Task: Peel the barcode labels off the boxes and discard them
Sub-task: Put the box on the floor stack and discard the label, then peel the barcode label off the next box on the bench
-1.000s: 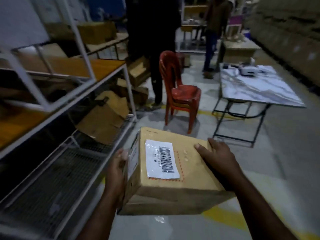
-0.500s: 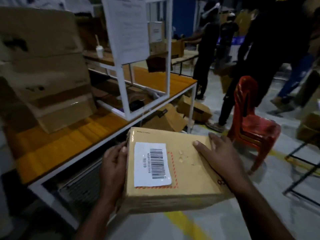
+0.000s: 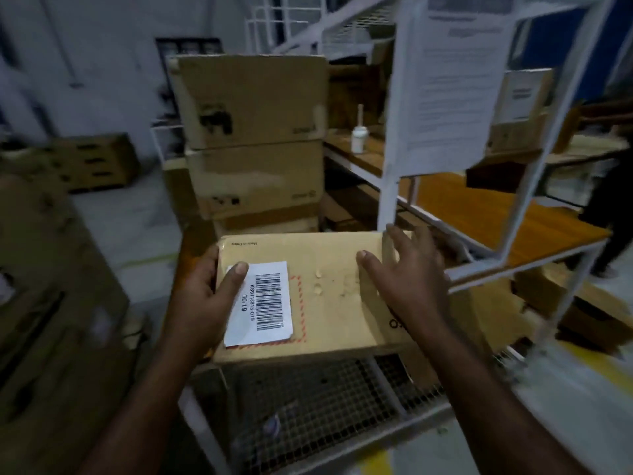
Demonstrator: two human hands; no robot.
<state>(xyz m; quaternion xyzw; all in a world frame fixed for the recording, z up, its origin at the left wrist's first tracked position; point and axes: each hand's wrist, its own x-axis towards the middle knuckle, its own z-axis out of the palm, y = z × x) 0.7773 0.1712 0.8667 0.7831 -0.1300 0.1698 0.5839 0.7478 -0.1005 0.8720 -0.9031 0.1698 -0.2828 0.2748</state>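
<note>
Left hand [image 3: 202,303] is gripping the box [image 3: 329,303] by its left edge. The thumb [image 3: 236,274] is lying across the top face and the other fingers are wrapping down the side, out of sight.

Right hand [image 3: 407,282] is resting on the right end of the box with fingers straight and spread wide, not curling round anything. Its thumb tip is touching the top face and the fingertips are reaching past the far right corner.

Barcode label [image 3: 263,303] is sitting on the top face, stuck down. Its upper left corner is right under the left thumb tip and it is well apart from the right thumb. A red dashed frame is showing just past the label's right and lower edges.

The box is being held roughly level, between both palms, over the wire mesh shelf [image 3: 308,406] below the wrists.

Beyond the fingertips:
- A stack of cardboard boxes [image 3: 253,101] is standing straight ahead.
- A white rack post [image 3: 387,186] is rising just past the right fingertips.
- A printed sheet [image 3: 455,80] is hanging on the rack.
- A small white bottle [image 3: 359,135] is standing on a wooden shelf further back.
</note>
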